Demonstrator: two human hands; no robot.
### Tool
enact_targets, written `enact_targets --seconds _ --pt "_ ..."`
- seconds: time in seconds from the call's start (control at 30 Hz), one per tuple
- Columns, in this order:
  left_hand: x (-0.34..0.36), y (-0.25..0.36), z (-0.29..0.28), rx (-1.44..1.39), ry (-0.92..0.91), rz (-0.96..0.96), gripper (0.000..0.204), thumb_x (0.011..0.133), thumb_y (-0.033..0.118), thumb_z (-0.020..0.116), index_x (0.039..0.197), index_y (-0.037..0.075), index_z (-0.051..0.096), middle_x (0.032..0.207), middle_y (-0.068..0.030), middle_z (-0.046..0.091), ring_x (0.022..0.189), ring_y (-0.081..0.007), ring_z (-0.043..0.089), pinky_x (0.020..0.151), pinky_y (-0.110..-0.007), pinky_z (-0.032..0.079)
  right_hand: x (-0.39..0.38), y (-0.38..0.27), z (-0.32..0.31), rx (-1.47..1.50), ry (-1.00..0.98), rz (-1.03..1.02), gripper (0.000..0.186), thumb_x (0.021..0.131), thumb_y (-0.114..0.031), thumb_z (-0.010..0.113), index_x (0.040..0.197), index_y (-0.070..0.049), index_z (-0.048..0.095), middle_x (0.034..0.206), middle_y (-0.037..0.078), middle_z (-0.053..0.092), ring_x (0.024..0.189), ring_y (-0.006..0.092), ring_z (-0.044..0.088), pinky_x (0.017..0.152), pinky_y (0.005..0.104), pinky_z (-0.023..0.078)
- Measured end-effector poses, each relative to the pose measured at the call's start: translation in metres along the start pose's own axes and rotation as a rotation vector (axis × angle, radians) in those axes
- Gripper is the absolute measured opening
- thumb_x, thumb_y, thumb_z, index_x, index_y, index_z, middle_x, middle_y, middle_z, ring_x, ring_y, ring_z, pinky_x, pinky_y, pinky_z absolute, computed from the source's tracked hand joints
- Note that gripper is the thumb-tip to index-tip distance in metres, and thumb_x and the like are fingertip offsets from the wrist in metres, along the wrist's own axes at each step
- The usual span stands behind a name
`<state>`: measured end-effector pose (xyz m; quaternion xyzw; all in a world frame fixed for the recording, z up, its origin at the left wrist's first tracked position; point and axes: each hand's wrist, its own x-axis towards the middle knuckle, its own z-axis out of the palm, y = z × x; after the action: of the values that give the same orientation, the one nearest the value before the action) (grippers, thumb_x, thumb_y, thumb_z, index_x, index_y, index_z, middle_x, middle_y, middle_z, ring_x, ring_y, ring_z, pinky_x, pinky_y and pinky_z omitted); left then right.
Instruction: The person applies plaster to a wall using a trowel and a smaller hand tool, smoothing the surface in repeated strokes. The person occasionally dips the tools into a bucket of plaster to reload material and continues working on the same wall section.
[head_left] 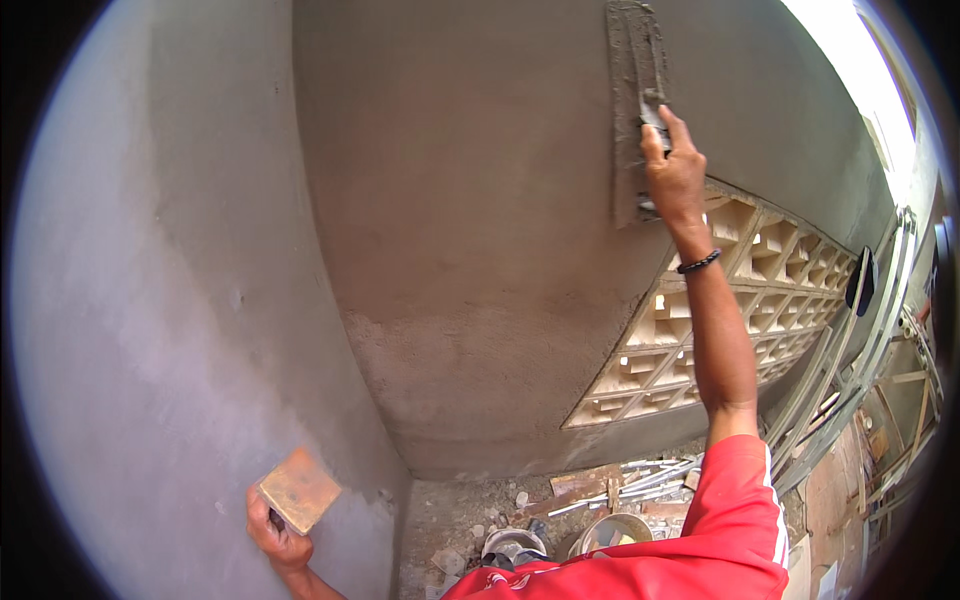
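My right hand [675,175] is raised high and grips the handle of a long steel plastering trowel [634,60], caked with grey mortar and pressed flat against the wet plastered wall [480,220]. A dark beaded bracelet sits on that wrist. Low at the left, my left hand [275,535] holds a square wooden mortar board [298,488] by its handle, close to the smoother grey side wall [160,300]. The board's face looks bare.
A panel of pale ventilation blocks [740,320] fills the wall below the trowel. On the ground in the corner lie rubble, metal rods [640,480] and a bucket [610,530]. Scaffold poles and planks [870,380] stand at the right.
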<state>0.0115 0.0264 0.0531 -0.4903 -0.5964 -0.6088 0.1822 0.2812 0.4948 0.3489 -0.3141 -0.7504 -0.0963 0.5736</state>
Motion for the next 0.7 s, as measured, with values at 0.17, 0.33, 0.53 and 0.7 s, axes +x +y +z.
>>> enact_targets --seconds 0.17,0.33,0.53,0.7 --pt "-0.007 0.004 -0.009 0.009 0.001 -0.066 0.04 0.093 0.016 0.059 0.124 -0.007 0.049 0.115 -0.0158 0.057 0.102 -0.0239 0.058 0.09 -0.033 0.046 -0.072 0.043 0.025 -0.226 -0.189 -0.394 0.047 0.092 -0.029 0.064 0.132 -0.006 0.056 0.09 0.023 0.069 0.075 0.0343 0.071 0.066 0.0456 0.057" --pt "0.008 0.009 -0.004 0.051 -0.001 0.028 0.032 0.092 0.01 0.061 0.12 -0.002 0.05 0.106 -0.0119 0.058 0.094 -0.0198 0.058 0.08 -0.03 0.049 -0.011 0.006 0.008 0.093 0.11 0.003 0.048 0.094 -0.033 0.06 0.131 -0.003 0.055 0.063 0.025 0.063 0.066 0.0404 0.068 0.061 0.0483 0.056" --pt "-0.011 0.016 0.011 -0.254 0.158 -0.334 0.042 0.094 0.019 0.067 0.124 -0.004 0.048 0.115 -0.0107 0.06 0.105 -0.0177 0.058 0.093 -0.033 0.046 -0.208 0.029 0.066 -0.044 -0.661 -0.313 0.052 0.096 -0.035 0.057 0.138 -0.008 0.042 0.08 0.021 0.066 0.067 0.0415 0.066 0.059 0.0517 0.053" --pt "-0.073 0.042 0.092 -0.956 0.273 -0.859 0.044 0.093 0.013 0.066 0.131 0.002 0.047 0.121 -0.0087 0.061 0.111 -0.0217 0.06 0.1 -0.04 0.047 -0.347 0.068 0.004 0.237 -0.963 0.128 0.047 0.093 -0.033 0.062 0.122 -0.001 0.046 0.087 0.03 0.066 0.074 0.0505 0.063 0.068 0.055 0.051"
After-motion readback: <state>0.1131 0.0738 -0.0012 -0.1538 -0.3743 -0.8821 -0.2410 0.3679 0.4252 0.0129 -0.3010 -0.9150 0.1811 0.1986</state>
